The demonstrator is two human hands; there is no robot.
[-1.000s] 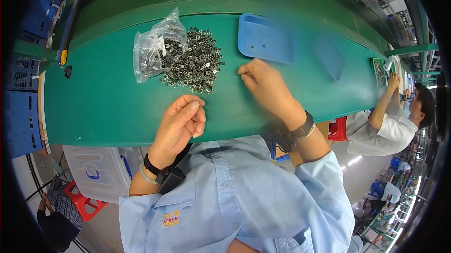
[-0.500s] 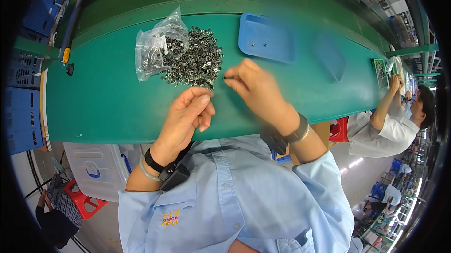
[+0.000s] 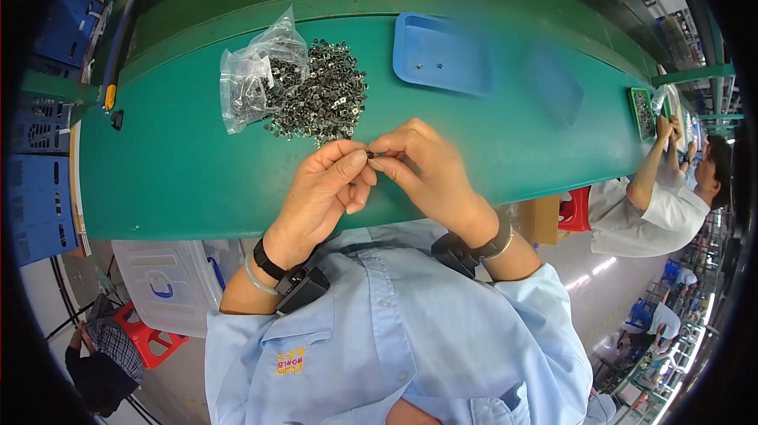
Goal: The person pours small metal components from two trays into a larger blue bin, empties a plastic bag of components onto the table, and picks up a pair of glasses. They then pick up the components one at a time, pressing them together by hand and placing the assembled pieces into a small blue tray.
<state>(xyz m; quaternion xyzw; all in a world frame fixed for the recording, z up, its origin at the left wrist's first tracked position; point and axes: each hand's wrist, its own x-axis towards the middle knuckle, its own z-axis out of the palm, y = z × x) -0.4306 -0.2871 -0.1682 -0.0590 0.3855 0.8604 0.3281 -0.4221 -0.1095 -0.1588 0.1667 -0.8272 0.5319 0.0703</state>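
Both my hands meet over the green mat, just nearer to me than a heap of small black and silver metal parts. My left hand pinches with thumb and forefinger at a tiny dark part. The fingertips of my right hand close on the same part from the other side. Its exact shape is mostly covered by the fingers. A clear plastic bag with more such parts lies against the heap's left. Farther back on the right, a blue tray holds a few small parts.
A second blue tray, blurred, lies farther right. At the table's right end a co-worker sits by a green bin of parts. Blue crates line the left side. A lidded clear box stands below the table edge.
My right hand has come left and nearer to me, and its fingertips now meet my left hand's. The small part is now between both hands.
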